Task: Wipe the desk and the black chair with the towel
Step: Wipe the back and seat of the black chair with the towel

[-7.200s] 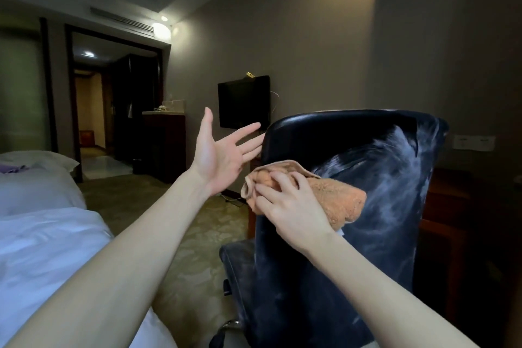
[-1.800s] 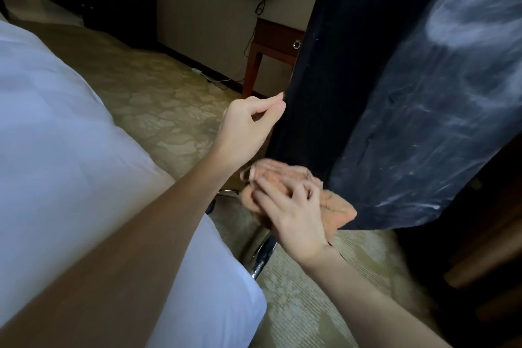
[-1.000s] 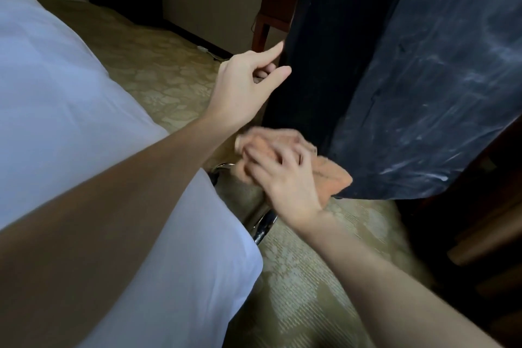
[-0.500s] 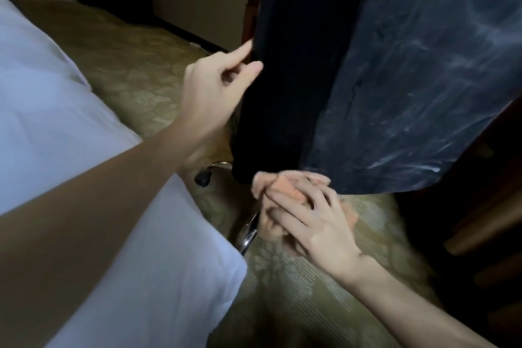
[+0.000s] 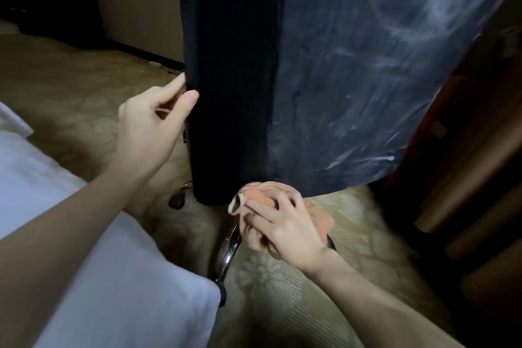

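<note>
Orange towel (image 5: 255, 198) in right hand (image 5: 288, 229), left hand (image 5: 147, 133) holding black chair (image 5: 339, 79)

left hand (image 5: 147, 133): forearm extended, apparently pinching chair (image 5: 234, 65) edge | right hand (image 5: 285, 223): fingers curled, gripping towel (image 5: 254, 196)

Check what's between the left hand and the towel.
Head view: the lower corner of the black chair sits between left hand and towel.

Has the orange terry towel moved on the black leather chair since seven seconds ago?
Yes. The orange towel went down, from near the top of the black chair back to its bottom edge.
</note>
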